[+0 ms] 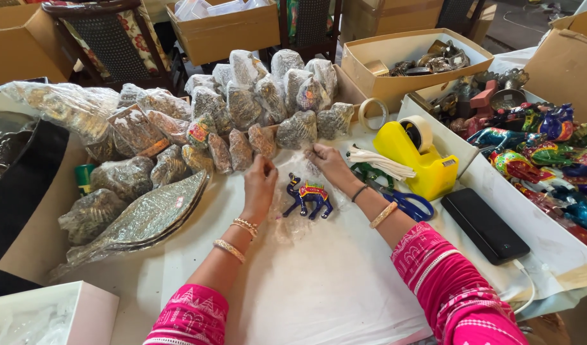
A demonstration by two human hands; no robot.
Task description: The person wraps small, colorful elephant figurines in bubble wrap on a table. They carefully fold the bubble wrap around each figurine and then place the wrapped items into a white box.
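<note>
Two hands are pinching a clear plastic wrap on the table: left hand and right hand apart, flanking a blue camel figurine.

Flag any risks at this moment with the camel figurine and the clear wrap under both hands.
1. The blue camel figurine lies loose on the clear wrap, which the left hand and right hand grip at its far edge; a tug could roll it.
2. The wrapped bundles are heaped just behind the hands and might slide onto the work area.
3. The blue-handled scissors sit close to the right forearm.
</note>
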